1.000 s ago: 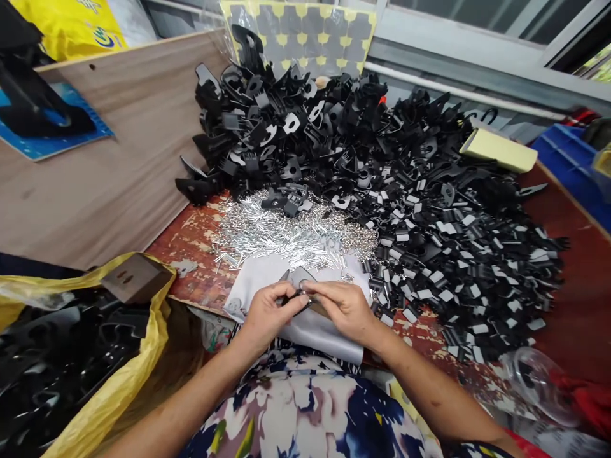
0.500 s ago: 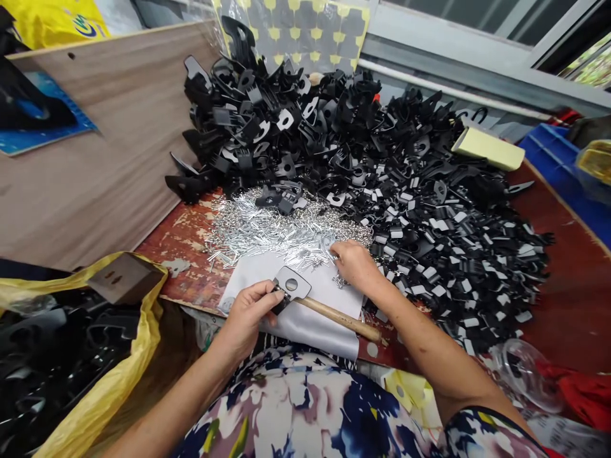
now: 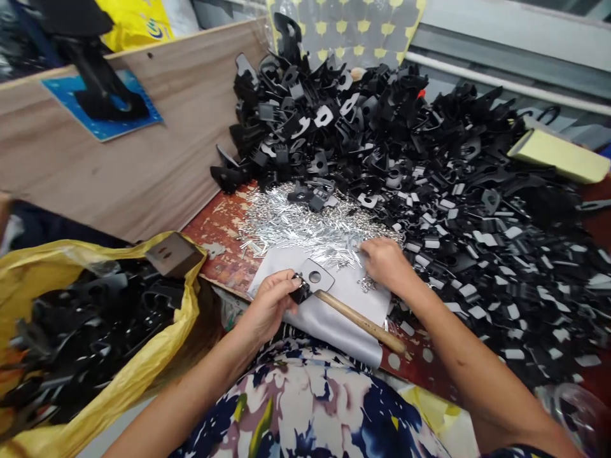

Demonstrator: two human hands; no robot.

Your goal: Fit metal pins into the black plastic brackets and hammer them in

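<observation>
Clip parts [image 3: 429, 146]: black, some with white tabs. Pins [image 3: 305, 229]: silver. Bag [image 3: 186, 318], lower left of frame: yellow. Garment [image 3: 305, 413]: navy floral print.

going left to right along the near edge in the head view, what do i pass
yellow bag of black parts → left hand pinching a black piece → right hand on the silver pins → heap of black clips
</observation>
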